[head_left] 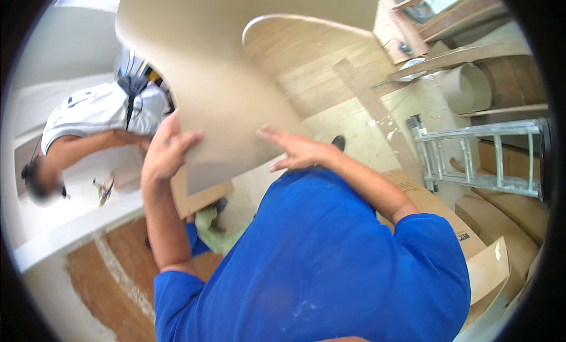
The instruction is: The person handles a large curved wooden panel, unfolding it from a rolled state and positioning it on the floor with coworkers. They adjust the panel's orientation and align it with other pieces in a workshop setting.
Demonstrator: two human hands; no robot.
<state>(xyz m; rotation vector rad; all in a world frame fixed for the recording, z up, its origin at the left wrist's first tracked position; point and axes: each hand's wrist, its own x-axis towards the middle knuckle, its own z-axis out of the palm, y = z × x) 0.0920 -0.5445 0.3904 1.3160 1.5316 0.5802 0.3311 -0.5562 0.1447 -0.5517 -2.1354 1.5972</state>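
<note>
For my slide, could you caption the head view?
Both hands, left and right, press a beige board.

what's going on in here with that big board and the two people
A person in a blue shirt holds a large curved beige panel up in front of them. The left hand grips its lower left edge, while the right hand lies flat and open against its face. Beyond the panel, another person in a white shirt bends over a white surface. To the right stand an aluminium ladder, cardboard boxes and wooden boards on a dusty floor.
</note>
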